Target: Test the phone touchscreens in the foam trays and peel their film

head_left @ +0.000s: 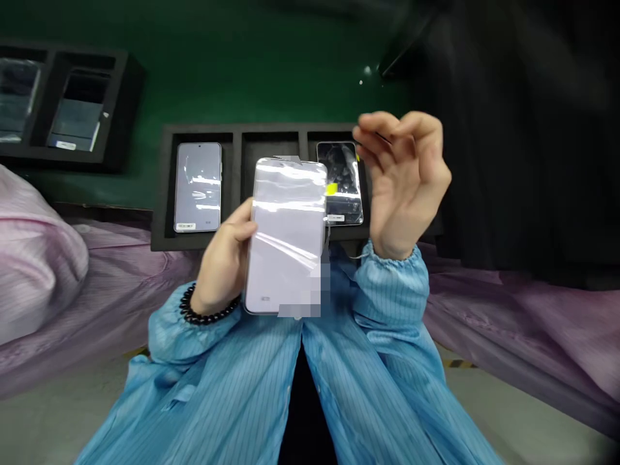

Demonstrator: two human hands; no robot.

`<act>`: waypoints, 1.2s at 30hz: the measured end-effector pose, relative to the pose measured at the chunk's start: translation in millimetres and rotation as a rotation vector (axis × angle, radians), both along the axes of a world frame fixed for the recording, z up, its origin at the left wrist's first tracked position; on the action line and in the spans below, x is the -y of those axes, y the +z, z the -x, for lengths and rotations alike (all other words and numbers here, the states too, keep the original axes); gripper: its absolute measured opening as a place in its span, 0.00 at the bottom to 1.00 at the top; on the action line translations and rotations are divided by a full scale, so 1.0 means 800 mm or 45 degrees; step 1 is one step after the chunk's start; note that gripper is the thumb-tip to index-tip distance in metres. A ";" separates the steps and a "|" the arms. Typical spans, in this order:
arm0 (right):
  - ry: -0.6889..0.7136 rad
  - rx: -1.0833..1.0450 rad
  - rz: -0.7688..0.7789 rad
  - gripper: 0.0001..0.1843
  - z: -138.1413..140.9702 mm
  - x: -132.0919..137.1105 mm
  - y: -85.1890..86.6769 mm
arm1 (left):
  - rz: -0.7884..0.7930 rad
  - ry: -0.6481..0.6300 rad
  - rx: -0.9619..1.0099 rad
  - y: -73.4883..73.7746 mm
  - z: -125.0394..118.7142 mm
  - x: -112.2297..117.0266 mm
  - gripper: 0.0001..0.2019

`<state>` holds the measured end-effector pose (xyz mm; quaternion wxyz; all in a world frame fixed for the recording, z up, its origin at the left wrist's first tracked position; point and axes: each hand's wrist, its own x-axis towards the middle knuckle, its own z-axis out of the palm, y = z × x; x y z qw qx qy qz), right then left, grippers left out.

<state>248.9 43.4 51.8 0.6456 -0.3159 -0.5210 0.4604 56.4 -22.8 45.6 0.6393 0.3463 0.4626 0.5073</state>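
My left hand [225, 258] grips a pale phone [285, 239] by its left edge and holds it upright in front of me; clear protective film covers its face. A black bead bracelet sits on that wrist. My right hand [404, 181] is raised to the right of the phone, fingers curled loosely with thumb and fingertips close together; whether they pinch anything, I cannot make out. Behind the held phone lies a black foam tray [165, 194] with three slots: a pale phone [198, 187] in the left slot and a dark phone [341, 181] with a yellow tab in the right.
A second black tray [121, 84] with wrapped items stands at the back left on the green surface [242, 64]. Purple cloth [508, 310] drapes both sides near my blue sleeves. A dark curtain [523, 129] fills the right.
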 end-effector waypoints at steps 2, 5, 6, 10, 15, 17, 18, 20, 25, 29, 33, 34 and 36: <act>-0.164 0.078 -0.014 0.09 -0.021 -0.001 -0.016 | -0.037 0.143 -0.193 -0.010 0.027 -0.025 0.14; -0.307 0.196 0.071 0.10 -0.046 -0.003 -0.050 | -0.026 0.178 -0.539 -0.032 0.061 -0.072 0.15; -0.336 0.239 0.113 0.11 -0.053 -0.003 -0.061 | -0.026 0.166 -0.581 -0.040 0.066 -0.086 0.14; -0.369 0.336 0.226 0.12 -0.065 -0.003 -0.085 | 0.021 -0.029 -0.766 -0.056 0.058 -0.118 0.08; -0.366 0.419 0.269 0.13 -0.068 0.001 -0.082 | -0.043 -0.211 -1.144 -0.037 0.068 -0.122 0.19; -0.372 0.435 0.276 0.13 -0.069 0.001 -0.081 | -0.141 -0.066 -1.401 -0.028 0.092 -0.125 0.20; -0.371 0.441 0.277 0.13 -0.069 0.002 -0.081 | -0.189 0.023 -1.521 -0.026 0.107 -0.128 0.19; -0.362 0.454 0.276 0.14 -0.070 0.002 -0.082 | -0.254 0.139 -1.683 -0.028 0.133 -0.134 0.15; -0.349 0.479 0.277 0.15 -0.070 0.002 -0.083 | -0.347 0.164 -1.768 -0.054 0.165 -0.148 0.10; -0.339 0.505 0.275 0.17 -0.072 0.002 -0.083 | -0.428 0.270 -1.619 -0.066 0.172 -0.152 0.11; -0.321 0.545 0.283 0.18 -0.073 0.002 -0.084 | -0.465 0.418 -1.291 -0.065 0.181 -0.138 0.16; -0.319 0.557 0.285 0.18 -0.073 0.002 -0.084 | -0.446 0.421 -1.202 -0.065 0.182 -0.131 0.16; -0.319 0.585 0.285 0.17 -0.073 0.002 -0.083 | -0.370 0.356 -1.055 -0.064 0.182 -0.116 0.17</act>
